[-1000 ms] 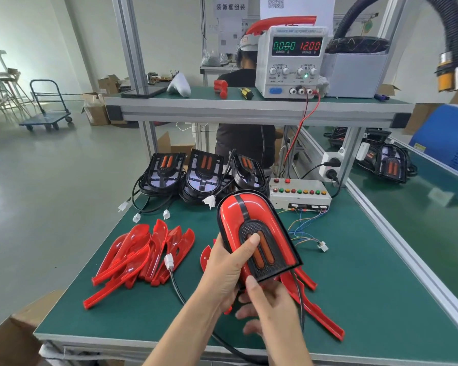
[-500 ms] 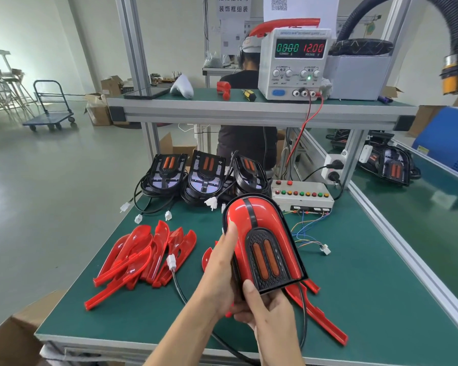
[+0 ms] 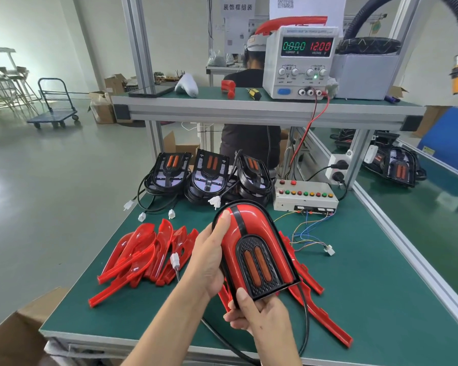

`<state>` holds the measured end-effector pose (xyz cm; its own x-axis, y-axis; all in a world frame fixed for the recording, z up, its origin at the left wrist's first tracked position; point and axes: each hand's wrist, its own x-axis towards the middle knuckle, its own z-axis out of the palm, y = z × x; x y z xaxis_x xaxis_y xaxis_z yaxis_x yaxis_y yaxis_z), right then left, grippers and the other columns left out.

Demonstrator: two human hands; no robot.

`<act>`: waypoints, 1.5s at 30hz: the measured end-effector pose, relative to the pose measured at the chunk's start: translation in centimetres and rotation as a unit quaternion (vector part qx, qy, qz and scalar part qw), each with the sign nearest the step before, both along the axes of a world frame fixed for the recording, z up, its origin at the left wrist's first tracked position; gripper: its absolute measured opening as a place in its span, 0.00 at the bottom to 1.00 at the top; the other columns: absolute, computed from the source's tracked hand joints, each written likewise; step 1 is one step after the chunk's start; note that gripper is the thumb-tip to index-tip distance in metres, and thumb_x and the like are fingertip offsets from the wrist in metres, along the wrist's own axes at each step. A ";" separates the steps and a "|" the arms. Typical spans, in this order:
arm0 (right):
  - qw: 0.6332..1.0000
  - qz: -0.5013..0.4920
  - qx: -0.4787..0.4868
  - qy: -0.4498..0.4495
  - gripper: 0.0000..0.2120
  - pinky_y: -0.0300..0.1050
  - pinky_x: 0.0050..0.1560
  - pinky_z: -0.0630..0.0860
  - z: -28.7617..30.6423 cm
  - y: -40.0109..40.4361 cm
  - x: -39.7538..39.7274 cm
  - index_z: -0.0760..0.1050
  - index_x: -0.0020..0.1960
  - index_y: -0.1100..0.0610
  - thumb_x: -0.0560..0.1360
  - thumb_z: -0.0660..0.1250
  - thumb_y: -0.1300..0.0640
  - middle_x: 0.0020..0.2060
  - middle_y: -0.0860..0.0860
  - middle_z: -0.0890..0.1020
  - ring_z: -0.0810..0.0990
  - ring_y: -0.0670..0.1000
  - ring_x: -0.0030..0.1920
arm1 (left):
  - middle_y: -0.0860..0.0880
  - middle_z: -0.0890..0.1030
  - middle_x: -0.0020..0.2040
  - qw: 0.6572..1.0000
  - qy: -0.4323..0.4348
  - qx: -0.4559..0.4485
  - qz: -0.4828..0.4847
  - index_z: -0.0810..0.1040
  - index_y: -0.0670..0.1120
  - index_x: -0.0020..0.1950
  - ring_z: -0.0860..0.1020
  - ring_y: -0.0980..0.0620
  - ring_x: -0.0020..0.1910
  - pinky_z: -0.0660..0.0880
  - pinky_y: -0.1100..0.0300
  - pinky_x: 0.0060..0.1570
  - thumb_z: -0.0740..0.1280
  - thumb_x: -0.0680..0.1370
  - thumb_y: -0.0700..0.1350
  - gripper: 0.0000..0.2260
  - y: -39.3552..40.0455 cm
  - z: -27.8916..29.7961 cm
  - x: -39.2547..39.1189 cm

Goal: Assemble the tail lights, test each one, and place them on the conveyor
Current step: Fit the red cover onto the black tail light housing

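The green desk (image 3: 368, 273) carries a pile of red lenses (image 3: 143, 254). Above it, both hands hold one tail light (image 3: 257, 249), long axis pointing away, rounded end far. Left hand (image 3: 209, 262) grips its left side; right hand (image 3: 262, 313) pinches the near flat end.

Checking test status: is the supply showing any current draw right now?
No, the power supply reads 0.000 on its current display and 12.00 on voltage, while both hands hold the tail light above the table.
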<state>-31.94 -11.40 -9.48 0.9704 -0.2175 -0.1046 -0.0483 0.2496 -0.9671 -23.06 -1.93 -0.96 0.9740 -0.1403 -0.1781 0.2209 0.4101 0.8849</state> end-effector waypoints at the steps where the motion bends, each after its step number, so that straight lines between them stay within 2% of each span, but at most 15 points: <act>1: 1.000 -0.002 0.000 -0.002 0.17 0.45 0.33 0.80 0.0 0.0 0.0 0.79 0.51 0.65 0.71 0.74 0.52 0.37 0.62 0.86 0.86 0.60 0.34 | 0.39 0.86 0.53 1.000 -0.004 0.002 -0.001 0.84 0.41 0.59 0.85 0.40 0.53 0.83 0.49 0.49 0.71 0.72 0.62 0.27 0.1 0.0 0.0; 3: 1.000 -0.005 0.001 -0.005 0.21 0.44 0.34 0.80 0.1 0.0 0.0 0.79 0.51 0.64 0.67 0.76 0.49 0.37 0.62 0.86 0.86 0.60 0.34 | 0.39 0.86 0.52 1.000 -0.013 0.007 0.000 0.85 0.42 0.56 0.86 0.41 0.51 0.83 0.50 0.47 0.70 0.72 0.63 0.26 0.1 0.0 -0.1; 6: 1.000 -0.003 -0.006 -0.008 0.23 0.43 0.33 0.80 0.2 0.1 0.1 0.79 0.52 0.65 0.69 0.79 0.48 0.36 0.62 0.86 0.86 0.59 0.34 | 0.39 0.87 0.50 0.999 -0.034 0.011 0.006 0.87 0.44 0.52 0.86 0.42 0.48 0.83 0.53 0.43 0.70 0.71 0.64 0.25 0.1 0.2 -0.2; 10: 1.000 -0.004 -0.017 -0.014 0.22 0.43 0.33 0.80 0.0 0.2 0.1 0.80 0.50 0.66 0.69 0.76 0.49 0.35 0.62 0.86 0.85 0.58 0.33 | 0.40 0.87 0.50 0.998 -0.053 0.028 0.004 0.87 0.46 0.52 0.86 0.41 0.49 0.83 0.50 0.47 0.69 0.73 0.65 0.24 0.1 0.2 -0.2; 13: 1.000 0.006 -0.022 -0.019 0.21 0.43 0.34 0.80 0.0 0.0 0.0 0.80 0.50 0.66 0.68 0.74 0.49 0.36 0.62 0.86 0.86 0.58 0.34 | 0.39 0.86 0.51 0.998 -0.057 0.029 0.003 0.86 0.44 0.54 0.86 0.40 0.51 0.83 0.49 0.50 0.67 0.76 0.63 0.23 0.3 0.2 -0.3; 16: 0.999 0.012 -0.023 -0.020 0.20 0.43 0.36 0.80 -0.1 -0.1 0.0 0.81 0.48 0.66 0.68 0.74 0.49 0.35 0.62 0.86 0.86 0.57 0.35 | 0.39 0.86 0.53 0.997 -0.068 0.029 -0.013 0.86 0.44 0.55 0.85 0.42 0.52 0.82 0.55 0.47 0.66 0.77 0.61 0.22 0.4 0.4 -0.6; 19: 1.000 0.014 -0.020 -0.019 0.20 0.44 0.37 0.80 -0.1 -0.2 0.0 0.82 0.47 0.66 0.68 0.74 0.48 0.35 0.62 0.86 0.86 0.58 0.35 | 0.39 0.86 0.55 0.998 -0.053 0.011 -0.040 0.85 0.43 0.57 0.85 0.42 0.54 0.82 0.56 0.47 0.68 0.77 0.59 0.21 0.7 0.6 -0.5; 25: 0.999 0.043 0.003 -0.012 0.21 0.45 0.38 0.81 0.1 -0.1 0.0 0.85 0.43 0.59 0.64 0.77 0.41 0.39 0.62 0.86 0.87 0.61 0.39 | 0.39 0.85 0.57 0.999 -0.009 -0.027 -0.041 0.83 0.40 0.62 0.85 0.43 0.55 0.82 0.54 0.47 0.70 0.74 0.57 0.24 1.0 0.4 -0.2; 31: 0.999 0.040 0.001 -0.020 0.24 0.44 0.39 0.82 0.2 0.0 0.0 0.83 0.43 0.62 0.62 0.78 0.41 0.39 0.63 0.86 0.87 0.61 0.40 | 0.39 0.85 0.56 0.998 -0.027 -0.037 -0.031 0.83 0.40 0.61 0.85 0.43 0.55 0.82 0.54 0.48 0.69 0.74 0.57 0.24 0.9 0.3 -0.1; 37: 0.999 0.035 -0.008 -0.026 0.13 0.44 0.37 0.81 0.6 0.0 -0.1 0.84 0.38 0.61 0.69 0.75 0.50 0.36 0.63 0.85 0.87 0.60 0.37 | 0.41 0.86 0.55 0.998 -0.060 -0.007 -0.030 0.84 0.42 0.59 0.85 0.44 0.56 0.82 0.57 0.49 0.66 0.77 0.61 0.24 0.7 0.3 -0.2; 45: 0.999 0.029 0.002 -0.020 0.14 0.44 0.35 0.81 0.9 -0.3 0.0 0.84 0.40 0.64 0.69 0.74 0.52 0.36 0.63 0.85 0.86 0.60 0.35 | 0.40 0.84 0.59 0.993 -0.105 -0.015 -0.054 0.83 0.45 0.61 0.83 0.42 0.60 0.81 0.55 0.54 0.69 0.77 0.61 0.23 0.5 0.0 -0.4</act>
<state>-31.96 -11.66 -8.58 0.9848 -0.1610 -0.0655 -0.0233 0.2510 -0.9677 -23.47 -1.39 -0.93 0.9680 -0.2488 0.0325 0.0778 0.4206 0.9039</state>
